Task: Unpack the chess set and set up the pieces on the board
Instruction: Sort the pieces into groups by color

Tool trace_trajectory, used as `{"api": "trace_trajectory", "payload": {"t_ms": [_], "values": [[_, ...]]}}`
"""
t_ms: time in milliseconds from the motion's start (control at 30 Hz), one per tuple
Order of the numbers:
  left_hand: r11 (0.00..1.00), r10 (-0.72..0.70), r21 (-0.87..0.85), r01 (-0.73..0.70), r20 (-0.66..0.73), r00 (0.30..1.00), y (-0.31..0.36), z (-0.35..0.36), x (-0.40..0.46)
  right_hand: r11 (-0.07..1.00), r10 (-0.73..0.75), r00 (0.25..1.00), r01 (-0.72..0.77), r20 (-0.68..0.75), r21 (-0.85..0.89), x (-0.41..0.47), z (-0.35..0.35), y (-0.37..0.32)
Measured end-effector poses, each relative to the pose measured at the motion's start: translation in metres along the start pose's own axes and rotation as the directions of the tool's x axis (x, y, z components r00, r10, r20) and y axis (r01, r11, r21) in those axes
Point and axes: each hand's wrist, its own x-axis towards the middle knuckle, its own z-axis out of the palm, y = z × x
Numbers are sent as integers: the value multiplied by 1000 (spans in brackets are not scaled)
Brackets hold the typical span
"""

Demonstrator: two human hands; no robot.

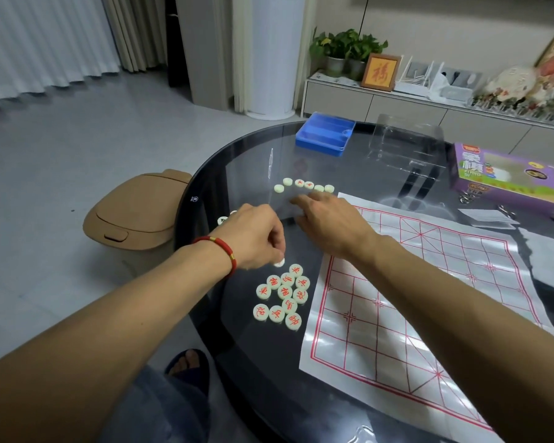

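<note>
While no piece stands on the board (429, 302), setup is barely begun, unpacking done | red pieces (282, 295) clustered just left of board, six more (304, 185) beyond its far-left corner | left hand (256, 238) pinches one piece (279, 263) above cluster | right hand (330, 222) flat, fingers straight, toward far row | worktop (253, 161).

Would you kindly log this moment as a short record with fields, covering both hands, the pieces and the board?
left hand: pinches a piece above the red-marked cluster
right hand: fingers stretched toward the far row of pieces
board: paper sheet with red grid, no pieces on it
blue tray: far edge of table, looks empty
purple box: far right
</note>
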Motion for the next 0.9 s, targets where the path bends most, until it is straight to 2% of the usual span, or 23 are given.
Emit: {"api": "trace_trajectory", "payload": {"t_ms": [133,233,333,400,533,600,633,733,800,900], "values": [[1000,9,-28,-8,34,999,-3,-1,-2,998,41,998,-40,43,-38,36,6,-9],[996,-9,-86,7,-28,1000,-4,-6,-2,993,46,996,-37,77,-111,51,6,-10],[995,-65,-84,53,-148,987,-9,-13,0,1000,12,1000,-12,3,-26,48,3,-8],[992,-105,-85,89,-205,973,-12,-15,2,998,19,1000,-20,14,55,40,-2,-9],[986,-142,-118,117,-235,961,-9,-17,3,997,37,998,-41,57,67,19,-15,-8],[983,-144,-145,109,-257,956,-8,-16,4,975,83,995,-92,49,203,8,-22,-7],[979,-146,-175,102,-257,955,-7,-15,5,934,120,990,-136,69,331,2,-27,-7],[936,-142,-345,64,-204,969,-1,-13,4,667,178,969,-249,174,702,-16,-40,-8],[888,-141,-457,45,-178,974,6,-13,2,596,171,966,-259,195,760,-25,-45,-10],[877,-120,-480,22,-174,977,11,-13,0,636,177,968,-251,179,730,-35,-47,-9]]}}
